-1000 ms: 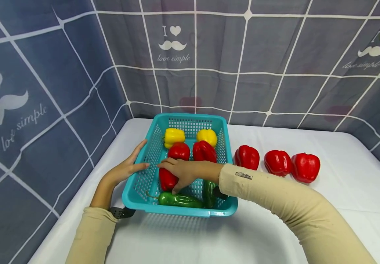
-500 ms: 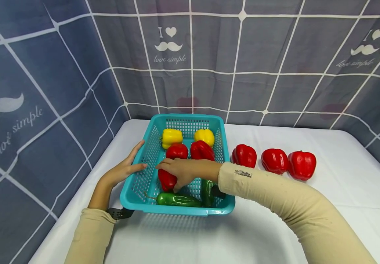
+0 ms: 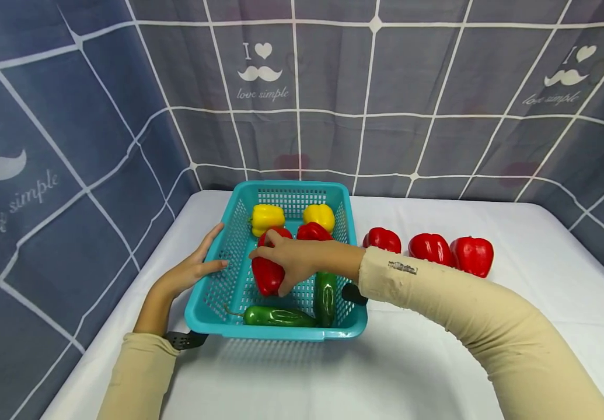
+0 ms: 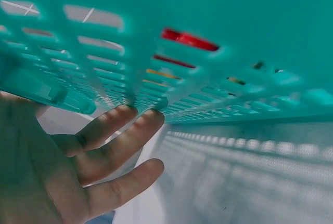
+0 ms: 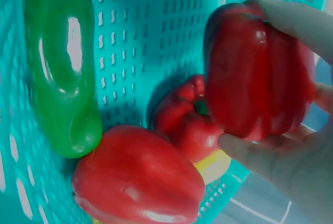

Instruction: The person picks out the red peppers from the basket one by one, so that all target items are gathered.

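My right hand (image 3: pixel 293 261) grips a red bell pepper (image 3: pixel 268 276) over the middle of the turquoise basket (image 3: pixel 280 333). In the right wrist view this bell pepper (image 5: pixel 260 73) hangs above the others, fingers and thumb around its sides. Along the basket's left side my left hand (image 3: pixel 186 274) rests with its thumb at the rim. The left wrist view has the left hand's fingers (image 4: pixel 119 146) nearly straight against the outer wall. Two more red peppers (image 3: pixel 314 231) lie in the basket, partly hidden by the right hand and held pepper.
Two yellow bell peppers (image 3: pixel 319 217) lie at the back inside the basket. Near its front are two long green peppers (image 3: pixel 279 317). Three red bell peppers (image 3: pixel 430 249) stand on the white tabletop (image 3: pixel 522 315) to the right. A grey checked curtain (image 3: pixel 333 140) stands behind.
My right hand has lifted the red bell pepper a little off the basket floor, uncovering more of the green pepper beside it. The left hand stays at the rim; the view has shifted slightly.
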